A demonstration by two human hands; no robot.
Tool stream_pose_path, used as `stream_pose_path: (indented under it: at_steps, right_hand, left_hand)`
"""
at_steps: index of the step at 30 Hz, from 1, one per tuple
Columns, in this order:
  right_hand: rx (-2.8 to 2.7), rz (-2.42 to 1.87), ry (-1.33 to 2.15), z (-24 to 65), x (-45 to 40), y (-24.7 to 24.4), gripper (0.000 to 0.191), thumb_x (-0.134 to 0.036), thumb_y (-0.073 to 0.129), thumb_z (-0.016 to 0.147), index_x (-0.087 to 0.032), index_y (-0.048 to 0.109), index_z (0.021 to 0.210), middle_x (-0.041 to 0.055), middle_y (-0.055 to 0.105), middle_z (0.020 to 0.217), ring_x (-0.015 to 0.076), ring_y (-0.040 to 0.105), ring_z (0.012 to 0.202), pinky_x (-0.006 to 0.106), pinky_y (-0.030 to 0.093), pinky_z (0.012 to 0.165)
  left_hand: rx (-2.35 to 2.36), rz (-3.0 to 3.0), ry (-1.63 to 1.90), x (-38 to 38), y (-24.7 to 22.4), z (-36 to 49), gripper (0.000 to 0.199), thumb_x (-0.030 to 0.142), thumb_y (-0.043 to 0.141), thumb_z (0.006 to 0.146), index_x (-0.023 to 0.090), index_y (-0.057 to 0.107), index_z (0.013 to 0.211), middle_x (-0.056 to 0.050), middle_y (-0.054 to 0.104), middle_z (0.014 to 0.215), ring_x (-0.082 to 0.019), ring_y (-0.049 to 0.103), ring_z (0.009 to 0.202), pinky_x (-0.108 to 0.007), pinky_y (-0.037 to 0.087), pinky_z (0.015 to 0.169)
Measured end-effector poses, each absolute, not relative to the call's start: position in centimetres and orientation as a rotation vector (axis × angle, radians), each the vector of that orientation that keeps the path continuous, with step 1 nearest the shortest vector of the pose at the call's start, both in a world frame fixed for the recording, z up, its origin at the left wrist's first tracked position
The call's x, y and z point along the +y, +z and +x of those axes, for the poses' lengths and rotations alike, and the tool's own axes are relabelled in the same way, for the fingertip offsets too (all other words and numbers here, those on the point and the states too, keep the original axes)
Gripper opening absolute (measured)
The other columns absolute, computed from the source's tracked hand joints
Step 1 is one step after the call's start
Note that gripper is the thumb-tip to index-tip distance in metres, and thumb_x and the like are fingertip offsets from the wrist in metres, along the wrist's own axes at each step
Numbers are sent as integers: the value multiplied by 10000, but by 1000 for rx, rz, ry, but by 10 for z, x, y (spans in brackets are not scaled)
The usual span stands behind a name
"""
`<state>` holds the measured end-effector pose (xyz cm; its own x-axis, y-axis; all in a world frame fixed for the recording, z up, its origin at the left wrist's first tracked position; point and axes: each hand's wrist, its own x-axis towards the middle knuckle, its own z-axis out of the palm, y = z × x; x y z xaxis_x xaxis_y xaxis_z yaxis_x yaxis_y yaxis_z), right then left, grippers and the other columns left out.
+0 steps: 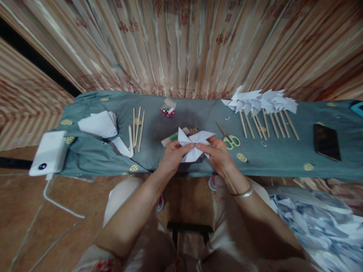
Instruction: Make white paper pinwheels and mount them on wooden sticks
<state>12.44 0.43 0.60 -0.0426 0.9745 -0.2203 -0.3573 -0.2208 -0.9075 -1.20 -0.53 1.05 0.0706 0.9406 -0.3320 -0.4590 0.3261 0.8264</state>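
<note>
Head view: both hands grasp one white paper pinwheel [193, 155] above the near edge of the cloth-covered worktop [283, 160]. The left hand [171, 155] grips it from nine o'clock, the right hand [220, 154] from three, and the thumbs meet on its centre.

From the pinwheel, an open box [171, 112] of small metallic pieces sits at eleven o'clock, scissors [233, 141] at three, and bare sticks [141, 132] between nine and ten, with a paper stack [99, 124] beyond them. A row of pinwheels on sticks [261, 102] lies at two.

The step in hand looks like pressing the folded points together at the middle. Judging by that, the next move calls for a steady pinch there, so no fold springs loose.
</note>
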Motion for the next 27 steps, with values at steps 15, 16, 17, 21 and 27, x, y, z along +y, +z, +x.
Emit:
stream_pose_path:
  at_steps: [15, 16, 17, 21, 27]
  right_hand:
    - [-847, -1073, 1534, 124, 6, 5, 451, -315, 912, 471, -185, 688, 840, 1, 747, 800, 165, 679, 741, 329, 533, 794]
    - [-843, -1068, 1538, 123, 6, 6, 447, -312, 911, 472, -185, 691, 840, -1, 748, 797, 164, 678, 731, 322, 535, 778]
    - [-839, -1061, 1544, 123, 6, 6, 443, -310, 910, 472, -186, 695, 838, -3, 750, 791, 162, 678, 720, 316, 537, 763]
    - [-862, -1040, 1538, 124, 8, 5, 416, -301, 897, 502, -188, 705, 854, -8, 756, 790, 159, 687, 723, 309, 540, 772]
    - [-822, -1071, 1479, 135, 18, 6, 370, -259, 875, 488, -194, 699, 807, -11, 754, 768, 158, 688, 685, 309, 545, 753]
  left_hand:
    - [1007, 589, 1180, -6, 9, -12, 352, 324, 916, 435, 143, 726, 670, -7, 722, 647, -116, 614, 563, -253, 482, 632]
    - [1008, 589, 1188, -7, 8, -12, 352, 326, 917, 433, 145, 724, 666, -6, 721, 645, -118, 614, 561, -256, 485, 634]
    - [1008, 591, 1195, -7, 8, -12, 353, 330, 917, 432, 147, 724, 665, -5, 721, 645, -119, 615, 563, -259, 488, 639]
    - [1001, 647, 1208, -7, 9, -15, 381, 365, 904, 480, 159, 745, 759, -9, 736, 706, -126, 637, 615, -274, 505, 705]
    - [1198, 768, 1391, 1, 10, -45, 412, 528, 765, 659, 158, 737, 841, -71, 744, 867, -175, 681, 853, -277, 496, 792]
